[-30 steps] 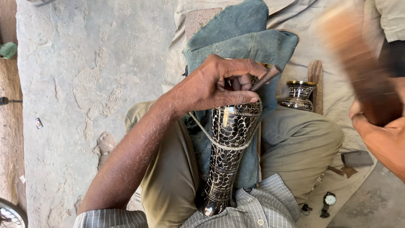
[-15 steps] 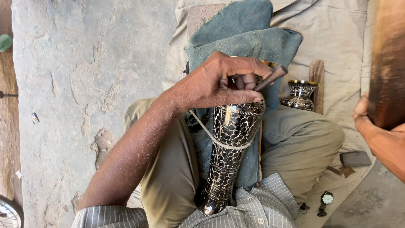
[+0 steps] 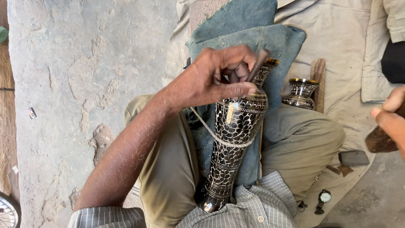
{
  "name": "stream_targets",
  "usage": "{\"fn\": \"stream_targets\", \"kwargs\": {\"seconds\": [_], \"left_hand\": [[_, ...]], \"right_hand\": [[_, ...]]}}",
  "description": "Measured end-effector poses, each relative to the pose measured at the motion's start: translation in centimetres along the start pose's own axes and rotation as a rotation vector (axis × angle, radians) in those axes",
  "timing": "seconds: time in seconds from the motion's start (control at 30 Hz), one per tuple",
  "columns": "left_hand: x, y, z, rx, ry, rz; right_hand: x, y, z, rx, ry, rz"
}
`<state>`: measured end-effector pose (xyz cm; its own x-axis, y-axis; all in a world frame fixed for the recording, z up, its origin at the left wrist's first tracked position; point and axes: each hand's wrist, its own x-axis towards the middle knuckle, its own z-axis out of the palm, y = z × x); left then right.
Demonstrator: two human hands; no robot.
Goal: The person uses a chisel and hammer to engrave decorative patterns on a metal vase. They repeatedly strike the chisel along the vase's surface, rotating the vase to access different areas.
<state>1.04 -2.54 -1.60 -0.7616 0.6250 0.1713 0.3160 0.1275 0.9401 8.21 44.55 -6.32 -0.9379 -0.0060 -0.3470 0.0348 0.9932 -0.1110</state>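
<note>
We log the vase (image 3: 233, 143) lying along the lap on blue cloth (image 3: 253, 38), a cord (image 3: 211, 134) looped around it. Left hand (image 3: 219, 76) pinches a thin tool (image 3: 258, 65) against it, tip hidden. Right hand (image 3: 390, 116), cut off, grips a dark mallet (image 3: 379, 140).

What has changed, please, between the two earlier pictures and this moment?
The right hand with its wooden mallet has moved: raised and blurred a second ago, upright at the frame edge half a second ago, now low at the right edge. The left hand still pins a thin chisel to the black engraved vase on the lap; the cord and small vase stay put.
</note>
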Motion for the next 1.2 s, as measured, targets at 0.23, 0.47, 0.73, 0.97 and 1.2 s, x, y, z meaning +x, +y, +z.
{"fn": "stream_targets", "kwargs": {"seconds": [0.23,0.47,0.73,0.97,1.2], "left_hand": [[-0.4,1.4,-0.1,0.131,0.031,0.071],[-0.5,1.7,-0.2,0.079,0.006,0.001],[-0.5,0.7,0.1,0.041,0.013,0.019],[-0.4,0.5,-0.1,0.018,0.000,0.037],[-0.2,0.4,-0.2,-0.011,-0.010,0.059]], "right_hand": [[0.5,-3.1,-0.6,0.080,0.223,-0.145],[-0.5,-5.3,-4.1,0.449,0.181,-0.200],[-0.9,-5.8,-4.5,0.416,0.180,-0.203],[-0.9,-5.2,-4.2,0.437,0.171,-0.193],[-1.0,-4.4,-3.4,0.446,0.157,-0.181]]}}
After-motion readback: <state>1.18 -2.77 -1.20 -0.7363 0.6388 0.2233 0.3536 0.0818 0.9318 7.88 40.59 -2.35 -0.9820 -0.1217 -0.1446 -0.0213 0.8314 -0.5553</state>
